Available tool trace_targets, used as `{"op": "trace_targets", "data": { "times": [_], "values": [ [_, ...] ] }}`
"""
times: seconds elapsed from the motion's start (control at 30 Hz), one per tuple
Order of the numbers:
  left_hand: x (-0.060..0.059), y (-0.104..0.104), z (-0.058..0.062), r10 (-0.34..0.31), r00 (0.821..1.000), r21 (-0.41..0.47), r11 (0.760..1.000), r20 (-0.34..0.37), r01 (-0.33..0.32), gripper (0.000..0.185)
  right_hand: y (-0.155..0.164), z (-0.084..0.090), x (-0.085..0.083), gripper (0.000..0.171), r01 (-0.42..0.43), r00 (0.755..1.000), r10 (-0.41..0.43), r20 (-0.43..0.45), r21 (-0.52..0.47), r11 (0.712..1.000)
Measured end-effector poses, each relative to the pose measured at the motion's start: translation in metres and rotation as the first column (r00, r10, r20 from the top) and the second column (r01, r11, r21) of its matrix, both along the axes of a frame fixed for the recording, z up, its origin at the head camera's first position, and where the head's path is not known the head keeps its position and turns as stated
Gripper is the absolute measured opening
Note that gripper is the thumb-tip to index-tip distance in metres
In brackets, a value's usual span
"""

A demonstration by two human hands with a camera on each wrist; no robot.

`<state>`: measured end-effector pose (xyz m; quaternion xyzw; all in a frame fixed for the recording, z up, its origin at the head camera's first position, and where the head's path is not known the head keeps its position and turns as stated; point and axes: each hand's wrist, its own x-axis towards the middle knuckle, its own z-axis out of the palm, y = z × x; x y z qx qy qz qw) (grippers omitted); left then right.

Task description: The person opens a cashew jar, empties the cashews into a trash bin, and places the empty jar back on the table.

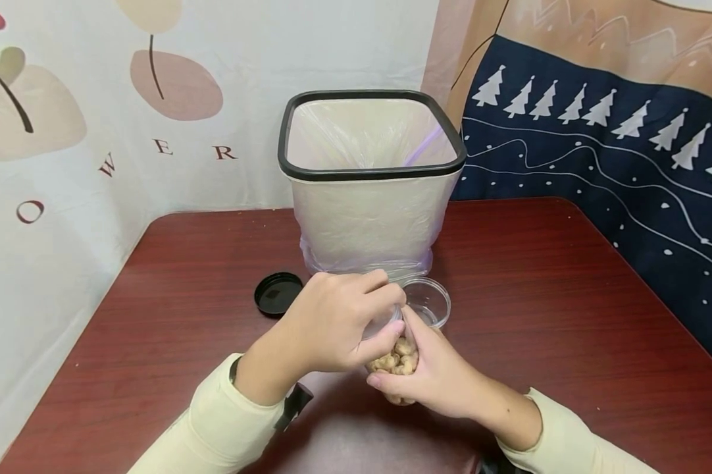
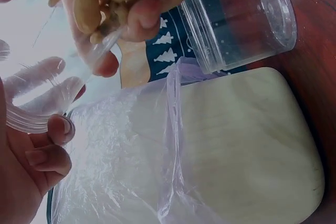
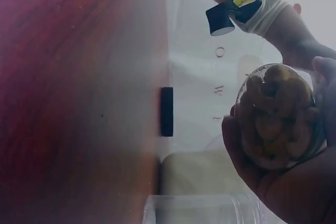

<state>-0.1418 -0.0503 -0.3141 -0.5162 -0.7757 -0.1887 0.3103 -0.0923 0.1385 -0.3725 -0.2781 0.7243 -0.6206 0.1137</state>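
A small clear jar of pale nuts [image 1: 399,359] is held over the table's near middle. My right hand [image 1: 391,376] grips its lower body from the right, and the nuts show through its base [image 3: 278,116]. My left hand [image 1: 385,316] curls over the jar's clear top end [image 2: 21,120]; I cannot tell whether that end is a lid. Just behind stands an empty clear jar [image 1: 428,301] [image 2: 241,19], without a lid. A black lid [image 1: 278,293] [image 3: 167,111] lies flat to the left of my hands.
A beige bin [image 1: 369,210] with a black rim and a clear liner [image 2: 173,145] stands on the dark red table [image 1: 545,289], right behind the jars. Patterned cloth hangs along the far and right sides.
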Motion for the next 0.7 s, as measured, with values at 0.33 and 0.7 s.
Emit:
{"op": "trace_targets", "data": {
  "times": [0.33,0.7],
  "values": [
    [0.003,-0.003,0.002,0.037,0.995,-0.025,0.999,0.096,-0.035,0.027,0.004,0.003,-0.003,0.053,0.006,1.000,-0.006,0.001,0.031,0.999],
    [0.004,-0.010,0.009,0.021,0.987,-0.034,0.999,0.157,-0.016,0.041,0.007,0.005,-0.006,0.058,0.058,0.991,-0.051,-0.125,0.048,0.997]
  ]
}}
